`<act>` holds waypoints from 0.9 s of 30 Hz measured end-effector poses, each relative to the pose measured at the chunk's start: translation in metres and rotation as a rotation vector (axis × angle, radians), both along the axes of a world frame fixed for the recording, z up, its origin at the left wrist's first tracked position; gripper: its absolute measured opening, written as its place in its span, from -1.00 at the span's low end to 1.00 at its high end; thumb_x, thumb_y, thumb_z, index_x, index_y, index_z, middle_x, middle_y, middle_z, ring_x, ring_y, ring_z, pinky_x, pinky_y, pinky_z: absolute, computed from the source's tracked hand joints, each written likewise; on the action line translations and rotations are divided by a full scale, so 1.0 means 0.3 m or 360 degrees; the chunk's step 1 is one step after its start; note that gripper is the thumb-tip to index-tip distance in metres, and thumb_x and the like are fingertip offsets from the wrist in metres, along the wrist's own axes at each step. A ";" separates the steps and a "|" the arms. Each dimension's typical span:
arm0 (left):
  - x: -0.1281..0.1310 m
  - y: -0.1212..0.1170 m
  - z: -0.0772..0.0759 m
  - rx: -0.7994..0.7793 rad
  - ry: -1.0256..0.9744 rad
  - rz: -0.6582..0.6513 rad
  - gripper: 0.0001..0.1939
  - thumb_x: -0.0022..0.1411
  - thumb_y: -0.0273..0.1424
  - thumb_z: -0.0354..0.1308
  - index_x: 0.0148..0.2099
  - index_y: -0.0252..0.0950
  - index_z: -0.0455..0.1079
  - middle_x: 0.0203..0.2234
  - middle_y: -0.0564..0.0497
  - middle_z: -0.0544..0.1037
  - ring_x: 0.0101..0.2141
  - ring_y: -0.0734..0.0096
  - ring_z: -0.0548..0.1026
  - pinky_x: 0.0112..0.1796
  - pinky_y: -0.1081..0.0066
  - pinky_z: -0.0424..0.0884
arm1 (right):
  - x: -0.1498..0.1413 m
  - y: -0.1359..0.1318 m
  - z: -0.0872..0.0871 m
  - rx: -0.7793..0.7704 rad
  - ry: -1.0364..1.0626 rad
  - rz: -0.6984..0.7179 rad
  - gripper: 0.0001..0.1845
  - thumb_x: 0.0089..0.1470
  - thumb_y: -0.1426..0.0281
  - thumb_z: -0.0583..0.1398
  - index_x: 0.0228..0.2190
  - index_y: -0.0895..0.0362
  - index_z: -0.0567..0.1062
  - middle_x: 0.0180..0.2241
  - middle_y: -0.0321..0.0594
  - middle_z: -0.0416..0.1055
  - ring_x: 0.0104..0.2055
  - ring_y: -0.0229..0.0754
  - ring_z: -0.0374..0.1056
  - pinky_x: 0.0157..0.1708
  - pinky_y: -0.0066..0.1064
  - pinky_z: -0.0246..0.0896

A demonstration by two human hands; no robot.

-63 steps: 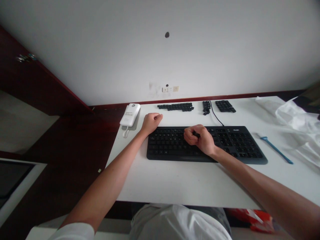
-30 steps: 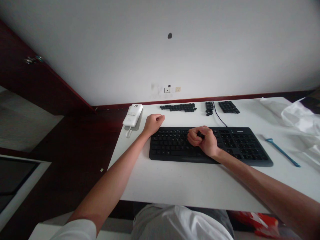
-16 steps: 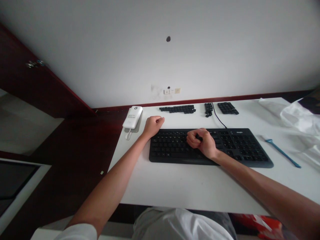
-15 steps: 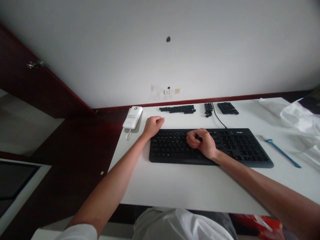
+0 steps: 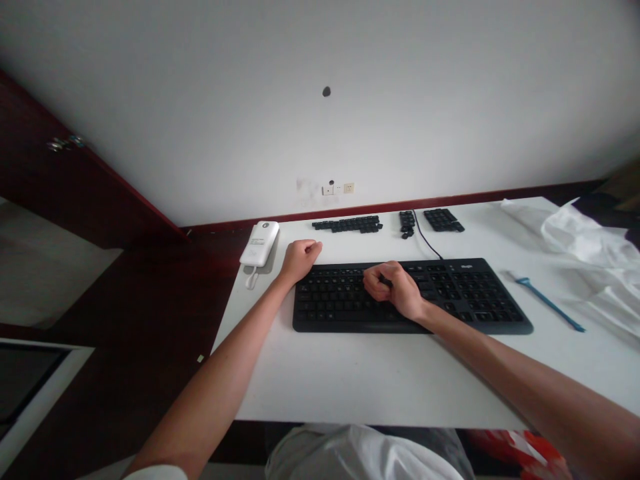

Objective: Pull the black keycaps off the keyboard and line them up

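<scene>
A black keyboard lies on the white table in front of me. My right hand rests on its middle keys as a closed fist, with a small dark object showing between thumb and fingers that I cannot make out. My left hand is a closed fist at the keyboard's far left corner, touching the table; whether it holds anything is hidden. Rows of loose black keycaps lie behind the keyboard, with two more groups of keycaps beside the cable.
A white power bank with a short cord lies at the table's left edge. A blue stick tool lies right of the keyboard. Crumpled white plastic sheet covers the right end. The white wall stands right behind the table.
Both hands have stayed on the same spots as closed fists. Only the camera has drifted slightly, shifting the scene a little left and down.
</scene>
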State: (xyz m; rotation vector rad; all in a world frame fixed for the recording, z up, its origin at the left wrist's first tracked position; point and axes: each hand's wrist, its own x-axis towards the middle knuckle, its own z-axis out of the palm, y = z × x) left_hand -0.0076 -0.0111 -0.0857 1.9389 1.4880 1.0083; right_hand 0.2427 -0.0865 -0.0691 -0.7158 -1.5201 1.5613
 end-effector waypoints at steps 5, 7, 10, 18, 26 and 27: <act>-0.001 0.002 -0.004 0.0012 0.0016 -0.0002 -0.50 0.33 -0.15 0.04 -0.54 -0.25 -0.05 -0.60 0.13 -0.03 -0.51 0.52 0.05 -0.40 0.36 -0.05 | 0.014 0.010 0.024 -0.0057 0.0084 -0.0017 -0.53 0.25 0.17 -0.03 -0.67 0.01 0.11 -0.69 -0.41 -0.08 -0.63 -0.30 -0.21 -0.61 -0.34 -0.32; -0.001 0.001 -0.003 0.0012 0.0019 -0.0009 -0.50 0.34 -0.14 0.04 -0.54 -0.25 -0.04 -0.60 0.14 -0.03 -0.51 0.52 0.05 -0.40 0.36 -0.05 | 0.026 0.024 0.042 -0.0104 0.0161 -0.0033 -0.53 0.22 0.16 -0.03 -0.68 0.00 0.10 -0.71 -0.42 -0.10 -0.65 -0.31 -0.23 -0.63 -0.34 -0.34; -0.003 0.000 0.000 0.0007 0.0018 -0.0025 -0.49 0.34 -0.13 0.04 -0.54 -0.25 -0.04 -0.60 0.14 -0.03 -0.51 0.52 0.05 -0.40 0.36 -0.04 | 0.048 0.047 0.068 -0.0123 0.0227 -0.0087 -0.53 0.20 0.14 -0.03 -0.69 -0.01 0.09 -0.73 -0.43 -0.14 -0.67 -0.31 -0.26 -0.64 -0.34 -0.36; -0.004 0.001 0.000 0.0004 0.0016 -0.0045 -0.48 0.35 -0.10 0.03 -0.54 -0.25 -0.03 -0.61 0.14 -0.01 -0.50 0.50 0.07 -0.40 0.36 -0.03 | 0.082 0.071 0.089 -0.0113 0.0223 -0.0172 -0.53 0.18 0.13 0.00 -0.70 -0.01 0.08 -0.73 -0.41 -0.14 -0.66 -0.30 -0.27 -0.64 -0.34 -0.37; -0.005 -0.001 0.002 -0.0008 0.0015 -0.0052 -0.49 0.35 -0.10 0.03 -0.53 -0.24 -0.05 -0.61 0.14 -0.01 -0.50 0.50 0.06 -0.40 0.37 -0.03 | 0.083 0.078 0.073 -0.0078 0.0132 -0.0180 -0.51 0.22 0.12 -0.01 -0.69 -0.02 0.07 -0.72 -0.41 -0.15 -0.65 -0.28 -0.27 -0.63 -0.33 -0.36; -0.005 0.000 0.001 -0.0006 0.0018 -0.0053 -0.49 0.35 -0.10 0.02 -0.53 -0.24 -0.05 -0.61 0.14 -0.01 -0.50 0.50 0.06 -0.39 0.37 -0.03 | 0.087 0.080 0.073 -0.0056 0.0117 -0.0186 -0.50 0.23 0.09 -0.02 -0.69 -0.02 0.07 -0.72 -0.41 -0.15 -0.65 -0.28 -0.27 -0.63 -0.32 -0.36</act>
